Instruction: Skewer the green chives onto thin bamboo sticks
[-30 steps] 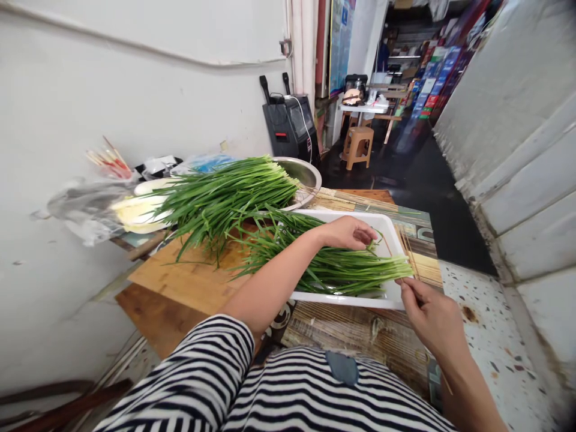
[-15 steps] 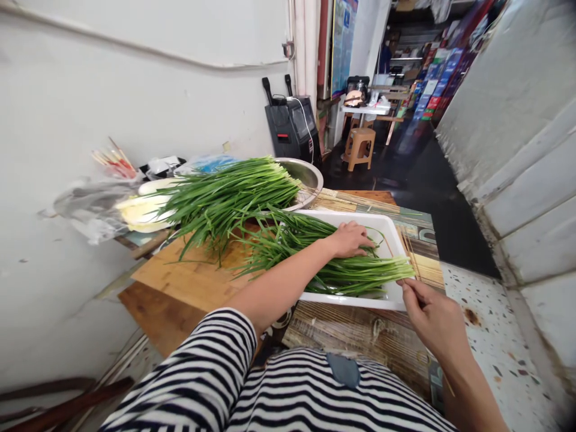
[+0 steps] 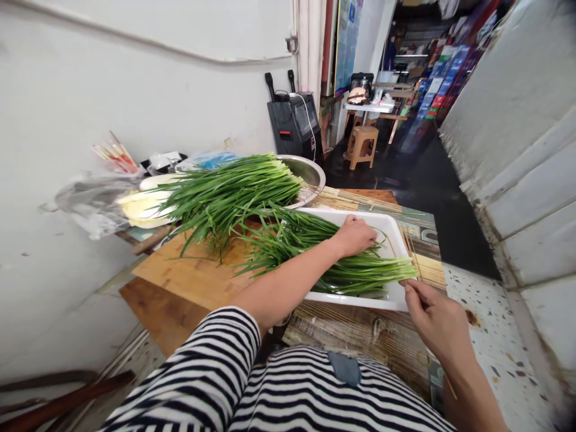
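Note:
Long garlic chives (image 3: 360,279) lie in a white plastic tray (image 3: 315,296), their pale cut ends pointing right over its rim. My left hand (image 3: 357,236) is closed on chives in the middle of the tray, fingertips partly hidden. At the tray's right edge, beside the pale ends, my right hand (image 3: 434,315) is in a pinch. A thin wooden skewer (image 3: 450,387) shows below its wrist and seems to run through the grip. A larger bunch of chives (image 3: 243,189) rests on a steel bowl (image 3: 315,175) and a wooden board (image 3: 193,273).
Several thin skewers (image 3: 413,255) lie by the tray on the patterned table (image 3: 355,330). A cabbage (image 3: 146,207) and plastic bags (image 3: 83,204) are at the left wall. Farther back stand a black speaker (image 3: 292,129) and a brown stool (image 3: 361,147).
The fingers of my left hand have curled in more over the chives. My right hand keeps its pinch at the pale ends. The view has shifted slightly.

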